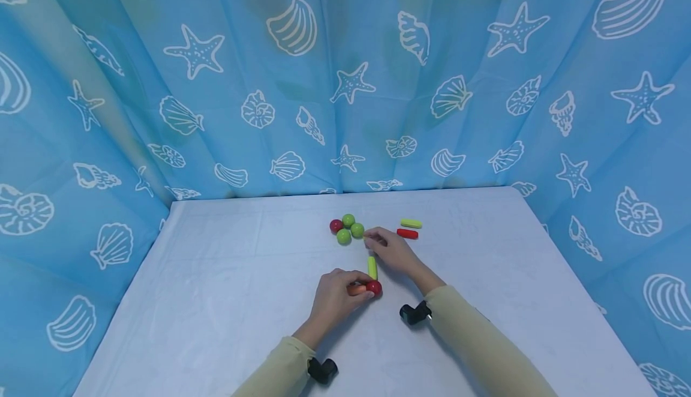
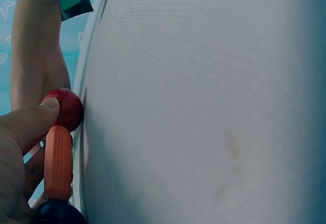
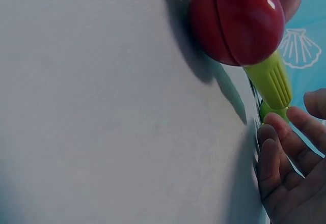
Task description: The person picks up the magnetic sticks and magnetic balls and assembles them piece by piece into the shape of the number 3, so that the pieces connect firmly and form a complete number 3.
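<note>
My left hand (image 1: 333, 296) pinches a red ball (image 1: 374, 289) that belongs to a ball-and-stick piece. From that ball extend an orange stick (image 2: 58, 163) and a yellow-green stick (image 1: 372, 267). A dark ball (image 2: 59, 214) caps the orange stick's lower end in the left wrist view. My right hand (image 1: 394, 252) holds nothing, its fingers loosely bent and the thumb apart in the right wrist view. Its fingertips lie close to the yellow-green stick's free end there, and beside the nearest green ball (image 1: 357, 229) in the head view.
Beyond the hands, a loose red ball (image 1: 336, 226) sits with several green balls (image 1: 344, 237). To their right lie a yellow-green stick (image 1: 411, 223) and a red stick (image 1: 407, 233). A white-covered table (image 1: 227, 265) meets a blue shell-print curtain (image 1: 216, 115) at its back and sides.
</note>
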Available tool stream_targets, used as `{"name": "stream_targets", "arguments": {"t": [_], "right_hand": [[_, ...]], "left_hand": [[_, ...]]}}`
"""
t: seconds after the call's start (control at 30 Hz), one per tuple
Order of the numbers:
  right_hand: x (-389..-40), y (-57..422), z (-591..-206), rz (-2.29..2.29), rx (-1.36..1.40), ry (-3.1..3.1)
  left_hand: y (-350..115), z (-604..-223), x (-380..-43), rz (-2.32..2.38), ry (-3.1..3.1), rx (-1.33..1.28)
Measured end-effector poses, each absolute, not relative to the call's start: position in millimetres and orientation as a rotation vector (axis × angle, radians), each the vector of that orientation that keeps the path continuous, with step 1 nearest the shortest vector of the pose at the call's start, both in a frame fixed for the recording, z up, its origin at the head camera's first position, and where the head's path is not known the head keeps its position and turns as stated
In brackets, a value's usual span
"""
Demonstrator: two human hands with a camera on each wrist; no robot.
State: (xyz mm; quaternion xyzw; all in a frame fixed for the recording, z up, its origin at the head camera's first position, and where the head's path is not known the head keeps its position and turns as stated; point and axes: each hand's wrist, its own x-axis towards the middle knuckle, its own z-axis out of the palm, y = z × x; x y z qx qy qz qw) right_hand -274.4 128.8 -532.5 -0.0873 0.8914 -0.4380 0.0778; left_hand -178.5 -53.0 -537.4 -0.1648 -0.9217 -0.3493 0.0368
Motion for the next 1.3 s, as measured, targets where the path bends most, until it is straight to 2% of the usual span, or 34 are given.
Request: {"name": "stream_targets", "arguments": {"t": [0.43, 1.3], "right_hand": [[-284, 124, -534, -1.301, -0.180, 2.703], [-309, 114, -527, -1.308, -0.188, 2.746]], "left_hand": [[-53, -537, -179, -1.082, -2.837, -0.496], [-55, -536, -180, -1.146, -2.855, -0.496]]}}
